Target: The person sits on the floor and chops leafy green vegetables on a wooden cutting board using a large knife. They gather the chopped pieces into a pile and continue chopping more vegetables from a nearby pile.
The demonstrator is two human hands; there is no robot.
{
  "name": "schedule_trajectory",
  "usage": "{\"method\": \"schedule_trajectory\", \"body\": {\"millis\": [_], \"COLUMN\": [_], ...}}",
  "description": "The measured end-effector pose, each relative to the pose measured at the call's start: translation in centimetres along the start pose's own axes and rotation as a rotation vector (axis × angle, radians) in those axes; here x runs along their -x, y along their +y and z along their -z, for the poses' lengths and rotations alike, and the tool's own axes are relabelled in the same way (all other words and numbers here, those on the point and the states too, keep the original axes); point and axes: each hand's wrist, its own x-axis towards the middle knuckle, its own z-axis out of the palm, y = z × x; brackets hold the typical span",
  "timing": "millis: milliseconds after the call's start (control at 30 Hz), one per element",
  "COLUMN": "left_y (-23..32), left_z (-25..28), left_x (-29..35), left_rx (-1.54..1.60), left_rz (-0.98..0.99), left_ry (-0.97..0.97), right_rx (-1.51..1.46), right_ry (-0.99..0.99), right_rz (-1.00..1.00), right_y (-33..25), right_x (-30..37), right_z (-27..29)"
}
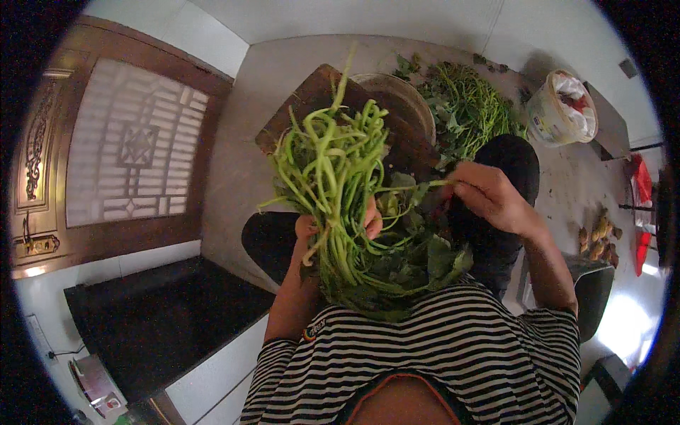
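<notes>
I think I should keep the bunch of green stems (pixel 329 166) snug and tug the thin stem (pixel 419 188) softly so it won't snap. My left hand (pixel 372 219), partly hidden, wraps the bunch, mid-scene before the striped shirt (pixel 425 347); my right hand (pixel 494 196), to its right, pinches that stem's end, fingers curled.

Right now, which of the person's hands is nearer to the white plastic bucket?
Right: the right hand is below and left of the bucket in the picture; the left hand, gripping bundled green stems, is farther left.
</notes>
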Motion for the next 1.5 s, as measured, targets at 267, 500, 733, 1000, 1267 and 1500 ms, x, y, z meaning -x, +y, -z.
{"method": "schedule_trajectory", "body": {"millis": [267, 500, 733, 1000, 1267, 1500], "left_y": [0.0, 0.0, -0.5, 0.5, 1.6, -0.3], "left_z": [-1.1, -0.2, 3.4, 2.6, -3.0, 3.0], "left_x": [-0.8, -0.8, 3.7, 3.1, 0.2, 2.6], "left_rx": [-0.007, -0.055, -0.574, -0.578, -0.884, -1.34], "left_rz": [0.037, 0.069, 0.249, 0.331, 0.408, 0.356], "left_ry": [0.044, -0.093, 0.299, 0.268, 0.394, 0.128], "right_rx": [0.442, 0.624, -0.499, 0.109, 0.908, 1.026], "right_ry": [-0.104, -0.047, 0.614, 0.856, 0.368, 0.236], "right_rz": [0.12, 0.222, -0.234, 0.241, 0.464, 0.476], "right_y": [-0.9, 0.1, 3.0, -5.7, -6.6, -5.4], "right_x": [1.4, 2.1, 0.4, -1.6, -4.9, -3.8], "right_z": [-0.2, -0.9, 0.1, 4.6, 4.0, 3.9]}}
